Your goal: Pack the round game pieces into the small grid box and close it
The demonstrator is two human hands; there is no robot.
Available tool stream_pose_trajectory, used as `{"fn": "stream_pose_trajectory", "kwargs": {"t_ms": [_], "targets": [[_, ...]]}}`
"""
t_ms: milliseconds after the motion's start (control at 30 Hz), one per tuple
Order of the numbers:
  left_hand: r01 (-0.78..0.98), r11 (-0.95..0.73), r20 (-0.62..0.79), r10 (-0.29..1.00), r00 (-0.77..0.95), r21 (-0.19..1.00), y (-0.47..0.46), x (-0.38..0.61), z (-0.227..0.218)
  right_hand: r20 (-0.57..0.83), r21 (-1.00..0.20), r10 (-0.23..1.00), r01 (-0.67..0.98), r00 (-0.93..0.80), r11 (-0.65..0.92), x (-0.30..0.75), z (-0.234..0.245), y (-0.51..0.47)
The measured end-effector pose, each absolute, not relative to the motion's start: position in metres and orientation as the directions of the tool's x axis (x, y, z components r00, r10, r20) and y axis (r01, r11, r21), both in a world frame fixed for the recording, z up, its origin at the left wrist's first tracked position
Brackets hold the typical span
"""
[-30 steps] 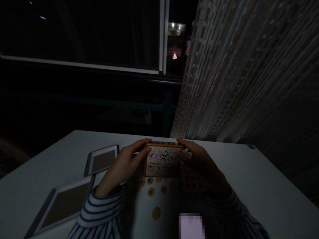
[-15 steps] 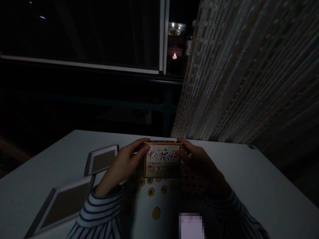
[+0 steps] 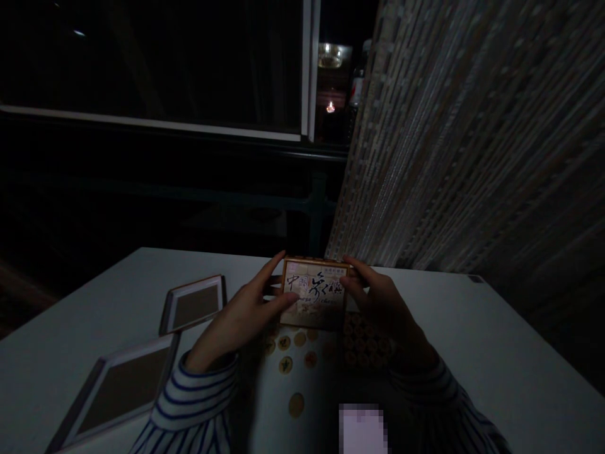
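Between my two hands is a Chinese chess box (image 3: 314, 309) with dark lettering on its face, tilted toward me near the table's far edge. My left hand (image 3: 250, 309) grips its left side, thumb laid on the front. At the right side my right hand (image 3: 378, 302) holds it, thumb on the front and fingers behind. Loose round chess pieces (image 3: 285, 364) lie just below the box, some with characters. Partly under my right hand, rows of chess pieces (image 3: 366, 343) sit packed together. A plain-looking piece (image 3: 296, 405) lies nearer me.
Two shallow open trays or lids, one farther (image 3: 196, 306) and one nearer (image 3: 123, 384), lie at the left of the white table (image 3: 472, 340). A string curtain (image 3: 439, 157) hangs behind at the right. A pixelated pinkish patch is at the bottom.
The Chinese chess box has moved slightly up and right in both hands. My left thumb now reaches lower and farther across its front. The loose pieces have stayed put.
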State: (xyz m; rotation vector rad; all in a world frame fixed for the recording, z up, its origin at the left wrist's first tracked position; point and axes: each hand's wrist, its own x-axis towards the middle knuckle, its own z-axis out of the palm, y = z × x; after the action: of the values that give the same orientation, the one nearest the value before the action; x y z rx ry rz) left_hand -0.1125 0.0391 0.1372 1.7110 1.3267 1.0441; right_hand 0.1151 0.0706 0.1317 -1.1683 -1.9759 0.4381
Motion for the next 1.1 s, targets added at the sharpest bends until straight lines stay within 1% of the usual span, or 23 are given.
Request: {"fn": "stream_pose_trajectory", "kwargs": {"t_ms": [167,333,400,467,533,600,667,767,933,1100], "targets": [[0.360,-0.215,0.152,0.969,0.193,0.908,0.037,-0.111,0.139,0.438,-0.704,0.869,0.514,-0.231,0.491,0.115,0.131,0.071],[0.357,-0.241,0.200,0.969,0.147,0.903,0.039,-0.112,0.138,0.465,-0.753,0.864,0.427,-0.192,0.500,0.114,0.126,0.072],[0.303,-0.234,0.206,0.971,0.122,0.924,0.041,-0.112,0.138,0.463,-0.760,0.868,0.424,-0.177,0.492,0.114,0.124,0.071],[0.205,-0.212,0.191,0.974,0.119,0.956,0.042,-0.111,0.139,0.441,-0.767,0.877,0.428,-0.188,0.478,0.115,0.122,0.069],[0.116,-0.189,0.174,0.976,0.128,0.975,0.042,-0.109,0.140,0.420,-0.773,0.878,0.416,-0.228,0.478,0.115,0.122,0.065],[0.074,-0.166,0.155,0.978,0.139,0.983,0.043,-0.106,0.142,0.416,-0.772,0.868,0.400,-0.271,0.494,0.116,0.122,0.059],[0.071,-0.138,0.126,0.981,0.149,0.988,0.042,-0.104,0.143,0.416,-0.763,0.861,0.403,-0.292,0.505,0.116,0.123,0.052],[0.058,-0.115,0.104,0.980,0.171,0.992,0.041,-0.101,0.144,0.418,-0.751,0.865,0.430,-0.278,0.501,0.118,0.123,0.043],[-0.006,-0.166,0.163,0.963,0.213,0.986,0.037,-0.094,0.146,0.473,-0.735,0.846,0.419,-0.247,0.533,0.123,0.119,0.034],[0.094,-0.248,0.223,0.951,0.215,0.964,0.029,-0.090,0.150,0.508,-0.742,0.843,0.409,-0.174,0.531,0.128,0.122,0.025]]}}
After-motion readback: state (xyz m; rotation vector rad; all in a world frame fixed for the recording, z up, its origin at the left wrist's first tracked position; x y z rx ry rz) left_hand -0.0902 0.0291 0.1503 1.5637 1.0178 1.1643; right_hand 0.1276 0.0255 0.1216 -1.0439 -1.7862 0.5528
